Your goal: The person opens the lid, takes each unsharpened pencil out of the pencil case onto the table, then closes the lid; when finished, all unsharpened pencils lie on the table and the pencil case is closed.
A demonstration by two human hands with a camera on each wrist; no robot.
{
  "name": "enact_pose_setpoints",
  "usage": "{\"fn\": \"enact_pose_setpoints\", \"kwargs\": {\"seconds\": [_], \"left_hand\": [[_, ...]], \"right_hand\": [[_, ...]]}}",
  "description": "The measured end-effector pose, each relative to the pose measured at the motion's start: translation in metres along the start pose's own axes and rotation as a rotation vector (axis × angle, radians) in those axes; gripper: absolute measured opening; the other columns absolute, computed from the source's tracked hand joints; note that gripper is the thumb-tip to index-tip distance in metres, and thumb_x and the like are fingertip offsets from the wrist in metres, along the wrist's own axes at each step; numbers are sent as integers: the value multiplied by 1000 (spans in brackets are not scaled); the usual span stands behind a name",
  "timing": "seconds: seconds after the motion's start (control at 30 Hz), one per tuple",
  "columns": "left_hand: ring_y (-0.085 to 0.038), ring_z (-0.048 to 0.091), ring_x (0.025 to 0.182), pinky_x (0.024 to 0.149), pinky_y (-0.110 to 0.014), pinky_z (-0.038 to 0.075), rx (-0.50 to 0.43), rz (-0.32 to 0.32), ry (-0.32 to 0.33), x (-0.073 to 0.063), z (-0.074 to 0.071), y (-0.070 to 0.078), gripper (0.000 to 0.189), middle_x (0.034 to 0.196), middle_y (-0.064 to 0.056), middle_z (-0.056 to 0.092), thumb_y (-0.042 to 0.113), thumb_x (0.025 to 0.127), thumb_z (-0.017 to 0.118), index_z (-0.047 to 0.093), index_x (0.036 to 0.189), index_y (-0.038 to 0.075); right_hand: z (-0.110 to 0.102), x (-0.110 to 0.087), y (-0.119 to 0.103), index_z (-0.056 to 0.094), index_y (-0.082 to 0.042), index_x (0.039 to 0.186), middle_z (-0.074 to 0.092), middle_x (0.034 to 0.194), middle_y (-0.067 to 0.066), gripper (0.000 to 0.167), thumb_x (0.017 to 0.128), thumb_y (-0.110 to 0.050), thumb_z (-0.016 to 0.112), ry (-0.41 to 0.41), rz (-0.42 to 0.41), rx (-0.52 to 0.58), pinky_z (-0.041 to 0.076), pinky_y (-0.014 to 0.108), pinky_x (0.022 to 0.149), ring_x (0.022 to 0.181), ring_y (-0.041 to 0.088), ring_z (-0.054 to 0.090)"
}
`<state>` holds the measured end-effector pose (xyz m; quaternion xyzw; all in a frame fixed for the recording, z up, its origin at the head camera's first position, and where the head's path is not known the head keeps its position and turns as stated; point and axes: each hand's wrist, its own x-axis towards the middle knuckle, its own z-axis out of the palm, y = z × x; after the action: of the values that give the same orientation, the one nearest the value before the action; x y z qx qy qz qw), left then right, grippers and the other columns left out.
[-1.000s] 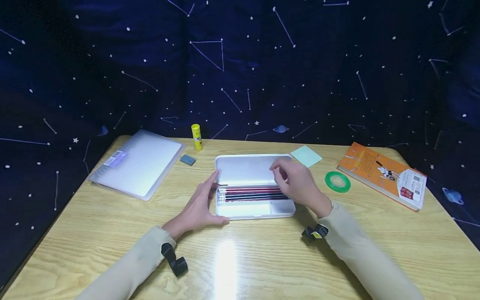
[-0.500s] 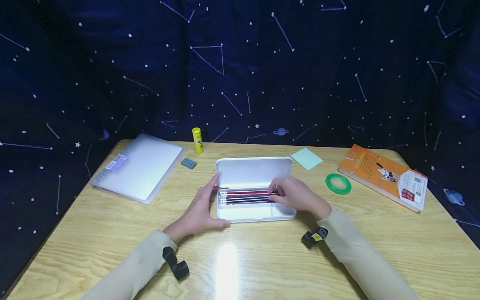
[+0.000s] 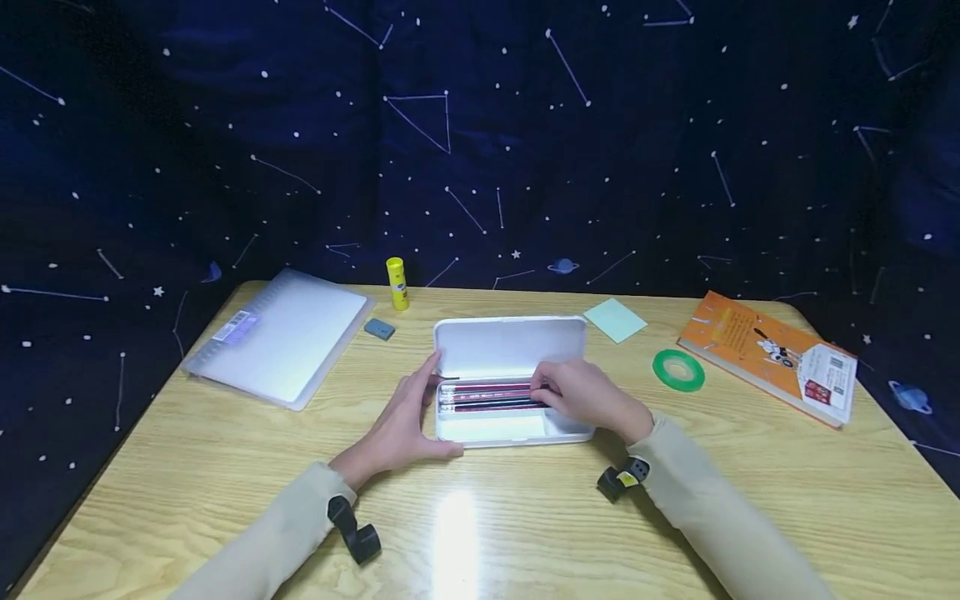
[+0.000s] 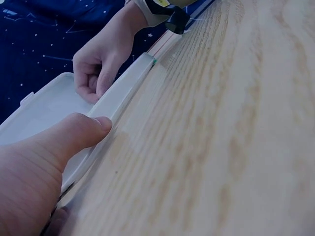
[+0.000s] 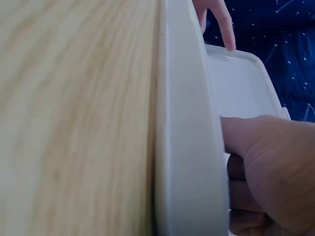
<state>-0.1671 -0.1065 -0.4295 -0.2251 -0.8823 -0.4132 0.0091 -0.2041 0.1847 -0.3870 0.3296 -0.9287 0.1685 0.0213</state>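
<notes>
A white pencil case lies with its lid raised behind it. Several red and dark pencils lie lengthwise in its rear compartment, with their light ends to the left. My left hand holds the case's left end, thumb along the front wall and fingers at the hinge side and lid corner. At the right part of the pencils, my right hand pinches among them with curled fingers; its fingertips are mostly hidden. In the right wrist view the case's front wall hides the pencils.
A clear folder, a yellow glue stick and a grey-blue eraser sit to the left. On the right lie pale green sticky notes, a green tape roll and an orange book. A dark starry cloth hangs behind the table.
My right hand has come down from in front of the lid onto the pencils, then shifted slightly left among them. The pencils have moved a little. My left hand stays at the case's left end.
</notes>
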Motion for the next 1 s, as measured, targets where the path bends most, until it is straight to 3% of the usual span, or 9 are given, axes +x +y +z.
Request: {"fn": "enact_pose_setpoints", "kwargs": {"seconds": [0.3, 0.57, 0.8, 1.0], "left_hand": [[-19, 45, 114, 98, -40, 42, 17, -28, -18, -1, -1, 2, 130, 134, -6, 47, 37, 60, 90, 5, 156, 21], [-20, 43, 118, 102, -43, 40, 22, -27, -25, -4, -1, 4, 128, 137, -7, 48, 38, 62, 90, 5, 156, 21], [-19, 42, 120, 103, -43, 39, 22, -23, -53, -3, 3, 2, 128, 139, -6, 45, 44, 64, 88, 2, 156, 23], [-20, 42, 119, 102, -44, 39, -36, -32, -53, -3, -2, 1, 127, 141, -7, 44, 37, 65, 89, 2, 156, 17]], "right_hand": [[-14, -29, 18, 67, -13, 90, 42, 56, -9, 8, 89, -20, 69, 139, 113, -46, 28, 23, 52, 52, 6, 34], [-30, -88, 60, 69, -13, 88, 37, 53, -10, 6, 87, -18, 71, 253, 229, -131, 25, 23, 47, 49, 5, 29], [-42, -141, 88, 69, -13, 85, 32, 51, -13, 4, 86, -16, 71, 266, 278, -130, 22, 21, 46, 47, -1, 23], [-40, -152, 101, 69, -16, 83, 34, 52, -15, 6, 84, -13, 73, 259, 257, -125, 23, 20, 46, 48, -3, 23]]}}
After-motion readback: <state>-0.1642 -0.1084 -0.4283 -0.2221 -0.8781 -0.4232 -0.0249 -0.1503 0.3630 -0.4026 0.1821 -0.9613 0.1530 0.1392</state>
